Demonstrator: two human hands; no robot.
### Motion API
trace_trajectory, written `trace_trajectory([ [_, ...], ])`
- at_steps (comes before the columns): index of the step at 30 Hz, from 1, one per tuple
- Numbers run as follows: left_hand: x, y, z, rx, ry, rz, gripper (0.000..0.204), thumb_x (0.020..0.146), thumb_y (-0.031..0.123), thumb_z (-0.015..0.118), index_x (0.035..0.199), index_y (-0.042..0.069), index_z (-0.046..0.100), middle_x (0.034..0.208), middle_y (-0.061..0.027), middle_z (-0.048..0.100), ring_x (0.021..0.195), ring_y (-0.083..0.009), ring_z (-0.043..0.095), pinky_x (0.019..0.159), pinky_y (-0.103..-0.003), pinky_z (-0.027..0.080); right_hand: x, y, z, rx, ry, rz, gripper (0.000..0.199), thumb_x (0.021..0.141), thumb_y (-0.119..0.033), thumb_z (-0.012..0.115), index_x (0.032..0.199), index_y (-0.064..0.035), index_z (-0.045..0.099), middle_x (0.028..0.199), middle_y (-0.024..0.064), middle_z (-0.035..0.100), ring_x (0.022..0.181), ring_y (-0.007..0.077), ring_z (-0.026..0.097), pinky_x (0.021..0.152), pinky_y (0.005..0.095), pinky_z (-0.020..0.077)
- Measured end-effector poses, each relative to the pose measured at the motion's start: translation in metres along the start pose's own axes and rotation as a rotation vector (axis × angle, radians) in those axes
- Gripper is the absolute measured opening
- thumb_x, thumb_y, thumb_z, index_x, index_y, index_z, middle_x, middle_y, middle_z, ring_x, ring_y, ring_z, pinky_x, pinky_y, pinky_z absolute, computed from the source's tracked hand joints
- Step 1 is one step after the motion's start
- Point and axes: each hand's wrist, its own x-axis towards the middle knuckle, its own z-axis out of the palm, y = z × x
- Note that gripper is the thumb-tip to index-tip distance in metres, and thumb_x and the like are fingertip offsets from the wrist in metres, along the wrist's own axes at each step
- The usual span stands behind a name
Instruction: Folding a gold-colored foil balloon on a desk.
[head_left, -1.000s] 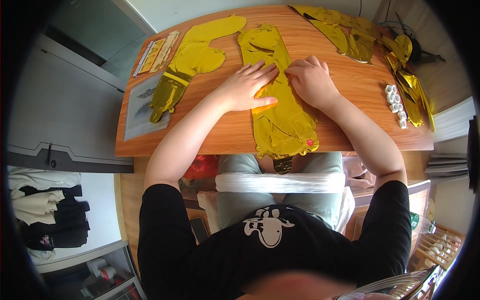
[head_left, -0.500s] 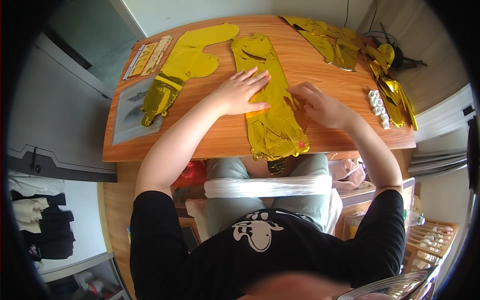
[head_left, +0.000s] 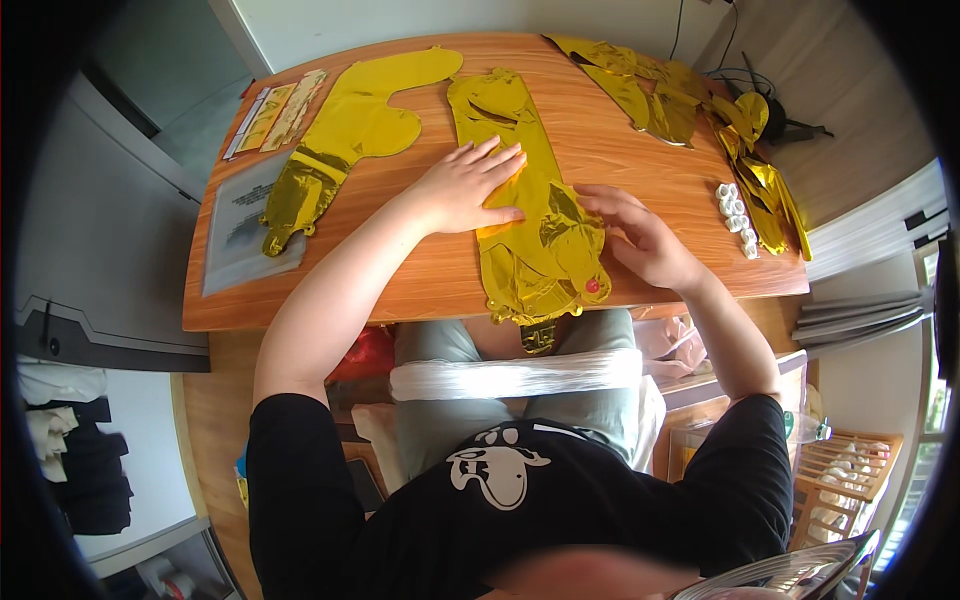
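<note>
A flat gold foil balloon (head_left: 515, 262) lies lengthwise in front of me, wrinkled at its near end, which hangs slightly over the table's front edge. A small red spot marks its near right corner. My left hand (head_left: 462, 190) rests flat on the balloon's left middle, fingers stretched out. At the balloon's right edge is my right hand (head_left: 650, 245), its fingers loosely bent and apart, the fingertips at the foil. Whether they touch it is hard to tell. Left of it lies a second gold foil balloon (head_left: 370, 112), smooth at the far end and crumpled at the near end.
More crumpled gold foil (head_left: 665, 105) runs along the table's (head_left: 400, 275) far right side. Small white rolls (head_left: 735, 215) sit near the right edge. A clear plastic sleeve (head_left: 232, 225) and printed paper strips (head_left: 262, 118) lie at left. White wrapped material (head_left: 515, 375) crosses my lap.
My right hand has loosened from a pinch, its fingers spreading. Foil along the balloon's near right side has turned outward. My left hand stays pressed in place; the whole view has shifted slightly.
</note>
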Motion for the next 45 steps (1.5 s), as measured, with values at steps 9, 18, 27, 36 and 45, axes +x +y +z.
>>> trace_trajectory([
  [9, -0.001, 0.0, -0.003, 0.011, -0.01, -0.002, 0.097, 0.092, 0.073, 0.052, 0.163, 0.014, 0.023, 0.169, -0.0083, 0.022, 0.157, -0.0325, 0.017, 0.127, -0.047, 0.017, 0.026, -0.019, -0.007, -0.675, -0.216, -0.249, 0.034, 0.071, 0.002, 0.069, 0.102, -0.011, 0.076, 0.128, 0.0036, 0.067, 0.115, 0.0262, 0.058, 0.102, 0.0427, 0.0459],
  [18, -0.001, 0.004, -0.007, -0.032, 0.0, 0.007, 0.097, 0.089, 0.066, 0.063, 0.162, 0.014, 0.025, 0.169, -0.0075, 0.025, 0.156, -0.032, 0.019, 0.127, -0.046, 0.019, 0.056, -0.035, 0.021, -0.745, -0.22, -0.347, 0.031, 0.076, -0.008, 0.075, 0.106, -0.0149, 0.074, 0.136, 0.0048, 0.06, 0.123, 0.0256, 0.055, 0.107, 0.0457, 0.0428],
  [27, 0.0, -0.003, 0.001, 0.009, 0.023, 0.028, 0.099, 0.089, 0.071, 0.059, 0.162, 0.013, 0.026, 0.168, -0.008, 0.027, 0.156, -0.0331, 0.021, 0.127, -0.046, 0.019, 0.041, -0.019, 0.046, -0.544, -0.092, -0.221, 0.046, 0.085, -0.018, 0.077, 0.127, -0.0099, 0.06, 0.136, 0.0131, 0.053, 0.115, 0.0351, 0.059, 0.102, 0.0462, 0.0475],
  [36, 0.001, -0.008, 0.004, -0.003, -0.005, 0.021, 0.108, 0.088, 0.085, 0.042, 0.163, 0.011, 0.021, 0.169, -0.0099, 0.023, 0.156, -0.0331, 0.017, 0.128, -0.046, 0.016, 0.032, -0.018, 0.043, -0.65, -0.156, -0.223, 0.036, 0.089, -0.024, 0.073, 0.121, -0.009, 0.066, 0.125, 0.0121, 0.061, 0.118, 0.0338, 0.059, 0.104, 0.0453, 0.0452],
  [45, 0.0, -0.002, -0.003, -0.014, -0.04, 0.01, 0.116, 0.081, 0.087, 0.05, 0.164, 0.013, 0.018, 0.17, -0.0102, 0.02, 0.157, -0.0326, 0.015, 0.128, -0.046, 0.015, 0.034, -0.013, 0.036, -0.58, -0.154, -0.183, 0.028, 0.094, -0.021, 0.068, 0.119, -0.0103, 0.068, 0.123, 0.0115, 0.065, 0.119, 0.032, 0.06, 0.107, 0.0432, 0.0411],
])
